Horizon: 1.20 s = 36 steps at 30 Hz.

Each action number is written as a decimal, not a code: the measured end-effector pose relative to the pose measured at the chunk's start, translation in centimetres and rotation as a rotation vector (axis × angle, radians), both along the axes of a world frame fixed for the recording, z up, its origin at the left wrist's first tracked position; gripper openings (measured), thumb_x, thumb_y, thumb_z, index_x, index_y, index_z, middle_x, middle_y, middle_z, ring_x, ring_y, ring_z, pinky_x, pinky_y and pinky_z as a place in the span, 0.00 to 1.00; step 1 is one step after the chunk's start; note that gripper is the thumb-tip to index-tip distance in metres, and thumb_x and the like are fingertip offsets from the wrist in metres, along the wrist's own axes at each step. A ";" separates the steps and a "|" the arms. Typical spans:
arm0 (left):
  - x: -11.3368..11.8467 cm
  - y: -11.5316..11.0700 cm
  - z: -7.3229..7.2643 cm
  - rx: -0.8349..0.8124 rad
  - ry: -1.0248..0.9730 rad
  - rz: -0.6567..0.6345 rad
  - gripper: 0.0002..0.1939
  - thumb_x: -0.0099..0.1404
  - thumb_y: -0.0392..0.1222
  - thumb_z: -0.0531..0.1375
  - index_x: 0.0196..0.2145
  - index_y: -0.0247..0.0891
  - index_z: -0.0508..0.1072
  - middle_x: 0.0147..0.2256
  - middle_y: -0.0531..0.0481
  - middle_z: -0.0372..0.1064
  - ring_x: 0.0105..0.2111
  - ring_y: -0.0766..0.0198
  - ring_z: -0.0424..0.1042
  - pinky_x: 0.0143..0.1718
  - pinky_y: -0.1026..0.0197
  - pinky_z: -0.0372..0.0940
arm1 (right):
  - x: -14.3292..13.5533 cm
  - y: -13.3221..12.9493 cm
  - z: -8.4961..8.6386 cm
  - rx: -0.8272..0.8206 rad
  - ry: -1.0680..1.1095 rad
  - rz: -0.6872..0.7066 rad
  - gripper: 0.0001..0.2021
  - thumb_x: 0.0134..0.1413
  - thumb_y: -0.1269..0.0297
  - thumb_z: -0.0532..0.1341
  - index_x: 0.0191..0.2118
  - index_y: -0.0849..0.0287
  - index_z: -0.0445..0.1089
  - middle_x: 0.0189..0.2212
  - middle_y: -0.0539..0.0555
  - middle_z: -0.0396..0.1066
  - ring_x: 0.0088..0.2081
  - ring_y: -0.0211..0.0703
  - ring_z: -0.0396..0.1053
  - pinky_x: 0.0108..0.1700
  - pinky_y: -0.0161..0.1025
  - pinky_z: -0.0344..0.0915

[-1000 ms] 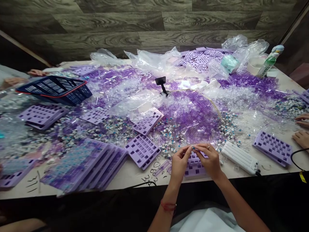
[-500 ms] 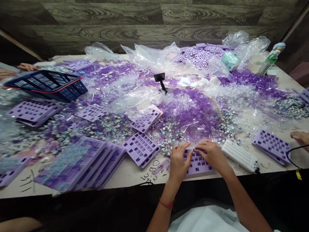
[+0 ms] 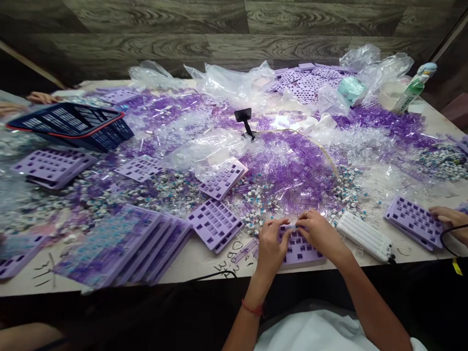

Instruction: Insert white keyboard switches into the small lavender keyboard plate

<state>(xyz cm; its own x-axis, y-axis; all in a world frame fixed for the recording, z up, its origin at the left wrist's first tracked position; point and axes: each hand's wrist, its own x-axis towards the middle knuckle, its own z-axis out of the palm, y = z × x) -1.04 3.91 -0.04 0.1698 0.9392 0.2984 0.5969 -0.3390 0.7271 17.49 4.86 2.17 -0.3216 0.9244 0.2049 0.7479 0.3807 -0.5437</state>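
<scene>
A light purple keyboard case (image 3: pixel 302 251) with square cut-outs lies at the table's front edge, partly covered by my hands. My left hand (image 3: pixel 271 241) rests over its left side, with thumb and fingers bent together near the top rows. Across from it, my right hand (image 3: pixel 319 235) pinches close to the same spot, its fingertips almost meeting the left ones. Between the fingertips shows a small whitish and blue piece (image 3: pixel 290 225), too small to name surely. Loose white and blue key switches (image 3: pixel 256 212) and clear purple pieces (image 3: pixel 298 168) lie heaped just beyond.
Stacked purple cases (image 3: pixel 215 224) stand left, beside a leaning row of filled ones (image 3: pixel 120 248). A white ribbed block (image 3: pixel 363 236) lies right of my hands. Further off are a black brush (image 3: pixel 243 117), a blue basket (image 3: pixel 106 129) and a green bottle (image 3: pixel 411 95). Co-workers' hands (image 3: pixel 451 219) show at both sides.
My fingertips have shifted slightly at the top of the case. A co-worker's hand at the right has moved left onto the stacked case there. The view has tilted a little.
</scene>
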 end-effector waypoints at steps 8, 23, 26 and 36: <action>-2.5 -0.4 0.7 0.072 -0.007 0.196 0.08 0.72 0.45 0.59 0.45 0.42 0.75 0.43 0.45 0.75 0.49 0.53 0.71 0.55 0.48 0.66 | 0.1 0.0 -0.4 -0.018 -0.037 -0.029 0.05 0.58 0.72 0.68 0.37 0.55 0.80 0.37 0.55 0.77 0.42 0.49 0.73 0.45 0.43 0.71; -3.5 0.2 0.1 0.137 0.330 0.178 0.15 0.64 0.40 0.63 0.48 0.42 0.77 0.38 0.44 0.79 0.46 0.44 0.70 0.43 0.50 0.62 | 1.9 -2.5 -1.4 0.090 0.120 -0.144 0.13 0.64 0.69 0.62 0.53 0.54 0.73 0.44 0.57 0.77 0.47 0.52 0.75 0.51 0.50 0.72; -3.3 0.3 -0.1 0.121 0.334 0.170 0.16 0.65 0.40 0.62 0.51 0.42 0.77 0.37 0.44 0.79 0.44 0.46 0.71 0.45 0.49 0.62 | 2.6 -3.2 -1.2 0.115 0.133 -0.159 0.12 0.65 0.68 0.61 0.53 0.53 0.73 0.44 0.57 0.78 0.47 0.52 0.75 0.53 0.51 0.72; -0.4 -0.1 3.0 -0.190 -0.248 0.060 0.11 0.66 0.51 0.65 0.41 0.44 0.81 0.39 0.48 0.79 0.40 0.57 0.76 0.44 0.56 0.69 | 1.5 -3.3 1.7 -0.040 0.629 -0.113 0.08 0.65 0.62 0.64 0.48 0.52 0.77 0.41 0.54 0.78 0.41 0.44 0.76 0.44 0.41 0.75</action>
